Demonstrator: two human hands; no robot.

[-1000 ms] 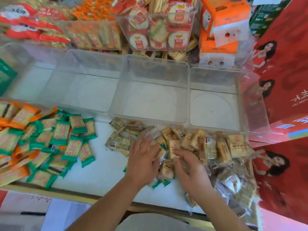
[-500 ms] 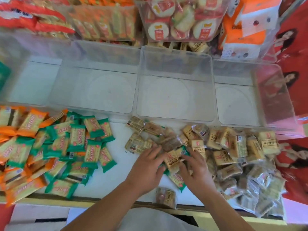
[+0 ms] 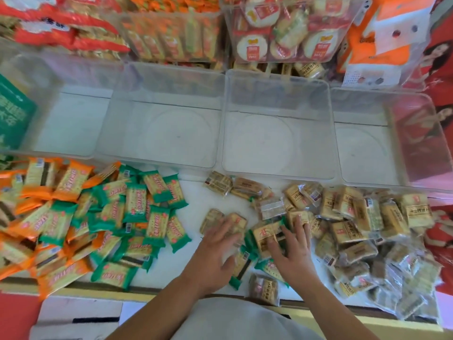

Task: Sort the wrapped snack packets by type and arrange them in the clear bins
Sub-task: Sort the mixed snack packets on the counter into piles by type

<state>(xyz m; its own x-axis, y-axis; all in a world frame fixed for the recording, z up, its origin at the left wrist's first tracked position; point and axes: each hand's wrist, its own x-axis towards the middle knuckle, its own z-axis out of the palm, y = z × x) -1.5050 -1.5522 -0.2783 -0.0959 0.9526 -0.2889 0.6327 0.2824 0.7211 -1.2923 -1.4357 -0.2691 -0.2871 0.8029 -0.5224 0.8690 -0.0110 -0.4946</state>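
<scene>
A heap of brown clear-wrapped packets covers the right half of the white counter. A pile of green-wrapped packets lies left of centre, and orange-wrapped packets lie at the far left. Four clear bins stand in a row behind the piles: far-left bin, second bin, third bin and right bin. No packets lie in them. My left hand lies flat with spread fingers on brown packets. My right hand presses flat on brown packets beside it, with a few green ones underneath.
Stocked bins of orange and round red-labelled snacks stand behind the row. An orange-and-white pack sits at the back right. Red printed cartons border the right side. A green box sits at the left edge. One brown packet hangs at the counter's front edge.
The view has shifted, so everything sits further right in frame. Both hands have spread flatter over the brown packets, and a few green packets now show beneath them.
</scene>
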